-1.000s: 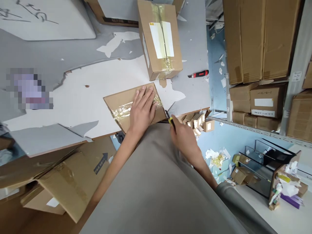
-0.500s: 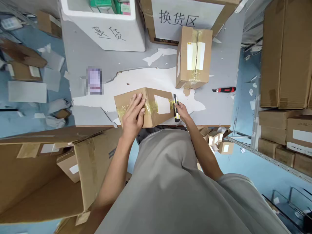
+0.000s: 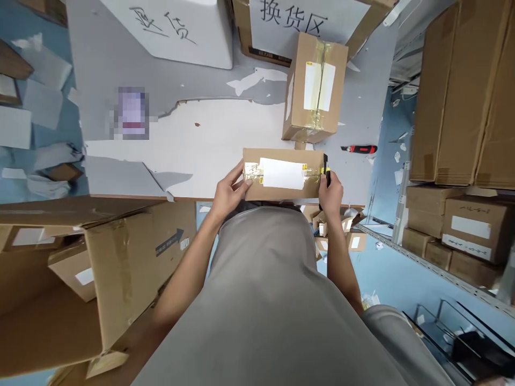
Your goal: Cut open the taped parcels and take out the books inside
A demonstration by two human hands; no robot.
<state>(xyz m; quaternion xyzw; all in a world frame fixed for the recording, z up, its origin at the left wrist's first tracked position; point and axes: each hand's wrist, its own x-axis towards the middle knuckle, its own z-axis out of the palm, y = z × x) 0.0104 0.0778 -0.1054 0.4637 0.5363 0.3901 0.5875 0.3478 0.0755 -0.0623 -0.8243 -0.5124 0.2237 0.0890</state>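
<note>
A taped cardboard box (image 3: 314, 185) with a white label on its upward face lies at the front edge of the table. My left hand (image 3: 230, 194) grips its left end, thumb on the near side and fingers behind. At the right end is my right hand (image 3: 331, 194), closed around a yellow-and-black utility knife (image 3: 328, 177) and touching the box there. How far the knife's blade is out I cannot make out. Behind stands a second taped box (image 3: 300, 120) with white labels. To the right of it lies a red-and-black utility knife (image 3: 364, 149).
A white foam box (image 3: 193, 48) and a large carton (image 3: 245, 40) with a handwritten sign stand at the back of the table (image 3: 169, 86). A blurred purple item lies at left. A big open carton (image 3: 132, 268) is at front left; stacked boxes (image 3: 434, 107) fill the right.
The box has turned so its labelled face points up, and it has shifted right. My left hand has moved from its top to its left end; the right hand has moved right with the knife.
</note>
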